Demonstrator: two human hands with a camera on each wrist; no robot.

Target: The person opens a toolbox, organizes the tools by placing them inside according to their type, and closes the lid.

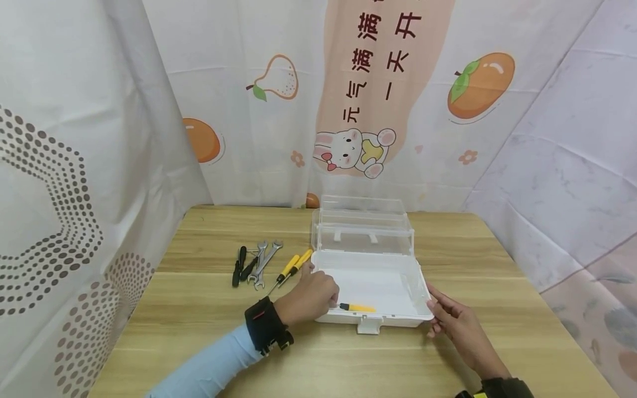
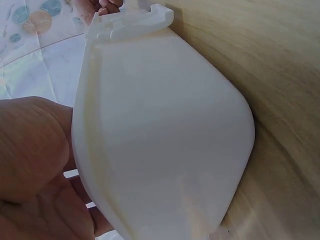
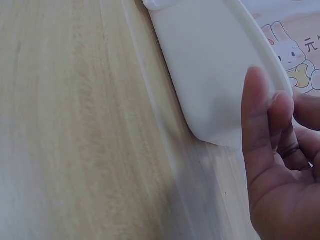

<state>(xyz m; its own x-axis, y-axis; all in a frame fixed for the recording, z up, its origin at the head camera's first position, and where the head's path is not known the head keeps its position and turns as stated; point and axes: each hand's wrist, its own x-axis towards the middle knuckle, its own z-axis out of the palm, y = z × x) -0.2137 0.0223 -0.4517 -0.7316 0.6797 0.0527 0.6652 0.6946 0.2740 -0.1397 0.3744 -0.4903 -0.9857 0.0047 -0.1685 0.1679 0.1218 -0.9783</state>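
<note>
A white plastic toolbox (image 1: pixel 378 279) stands on the table, its clear lid (image 1: pixel 365 226) tipped back. My left hand (image 1: pixel 311 296) reaches over the left wall, fingers curled down inside by the shaft of a yellow-and-black screwdriver (image 1: pixel 359 308). That screwdriver lies along the front wall, handle to the right. The fingertips are hidden by the hand, and behind the wall (image 2: pixel 165 125) in the left wrist view. My right hand (image 1: pixel 458 320) grips the right front corner, with the toolbox rim (image 3: pixel 270 45) between thumb and fingers in the right wrist view.
Left of the toolbox lie two more yellow-and-black screwdrivers (image 1: pixel 288 267), two open-end wrenches (image 1: pixel 269 258) and several black-handled tools (image 1: pixel 242 260). A latch (image 1: pixel 369 325) juts from the toolbox front. Printed curtains (image 1: pixel 259 138) hang behind and beside the wooden table (image 1: pixel 199 309).
</note>
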